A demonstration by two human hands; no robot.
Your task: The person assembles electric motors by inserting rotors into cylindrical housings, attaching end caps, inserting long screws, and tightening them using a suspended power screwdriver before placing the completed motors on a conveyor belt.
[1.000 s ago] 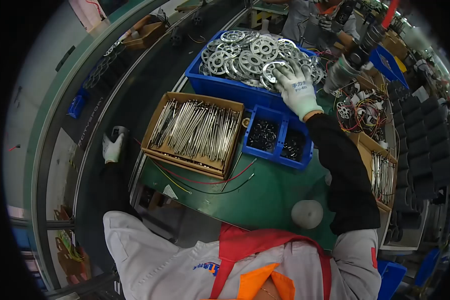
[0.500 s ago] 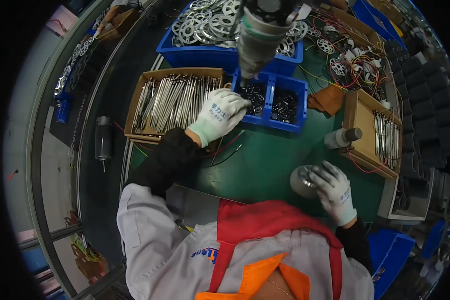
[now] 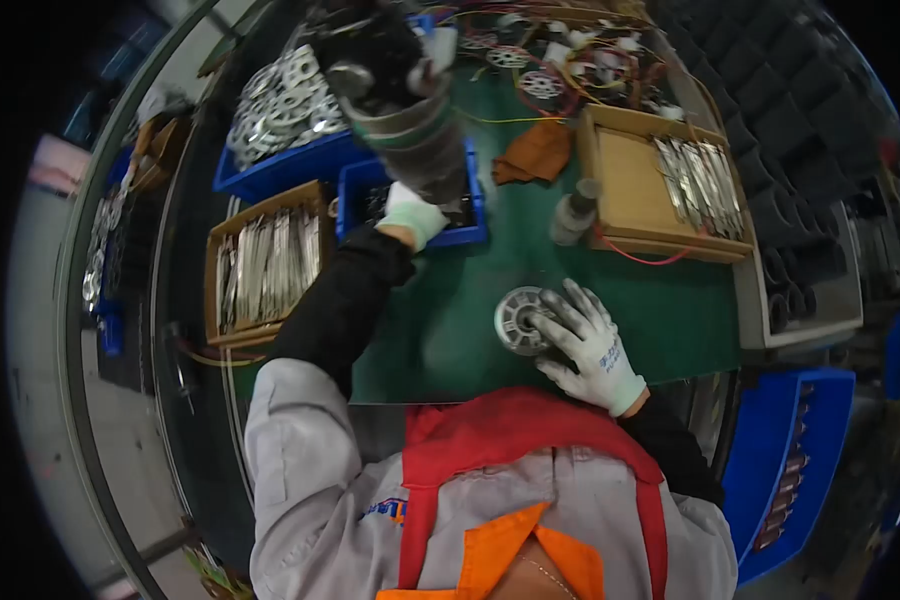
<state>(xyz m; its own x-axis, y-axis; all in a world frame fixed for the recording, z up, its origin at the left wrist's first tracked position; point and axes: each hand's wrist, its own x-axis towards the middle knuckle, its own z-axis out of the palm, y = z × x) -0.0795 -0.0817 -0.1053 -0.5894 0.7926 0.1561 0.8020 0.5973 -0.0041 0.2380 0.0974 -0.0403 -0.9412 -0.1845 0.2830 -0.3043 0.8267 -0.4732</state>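
My left hand, in a white glove, reaches into a blue divided bin of small black parts. Its fingers are hidden behind the blurred hanging tool, so I cannot tell what they hold. On the green work surface, my right hand has its fingers bent over a round metal part with a slotted, spoked top. One fingertip reaches near its centre and the thumb lies at its near side.
A cardboard box of metal rods is at the left. Behind it stands a blue bin of slotted metal discs. A grey cylinder with a dark top, a brown cloth and another rod box lie to the right.
The view has swung to the right. My left hand has gone deeper into the blue bin, behind the hanging tool. My right hand stays at the round part, whose slotted top now shows more clearly.
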